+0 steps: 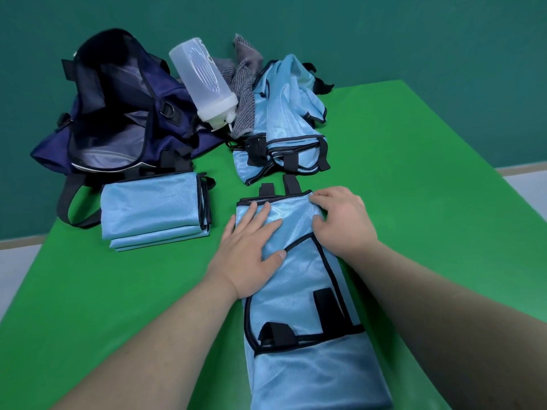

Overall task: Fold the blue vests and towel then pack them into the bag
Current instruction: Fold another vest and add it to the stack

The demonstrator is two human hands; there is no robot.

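The left hand point(251, 247) lies flat and spread, palm down, on the long light-blue mesh vest with black trim point(299, 294), which stretches from under both hands back toward the person along the green table top point(414, 202). The right hand point(340, 220), just beside the left, has its fingers bent. Its thumb and fingertips grip the same vest's right edge near the far corner. Left of the left hand, apart from it, sits a neat stack of folded light-blue vests point(154, 208). Straight beyond both hands lies a loose heap of unfolded light-blue vests point(284, 113), its near end close to the fingertips. Beyond the left hand and further off, the dark navy fabric bag point(118, 108) gapes open. A translucent white plastic bottle point(204, 84) leans on the bag, and a crumpled grey striped towel point(245, 84) lies between bottle and heap.
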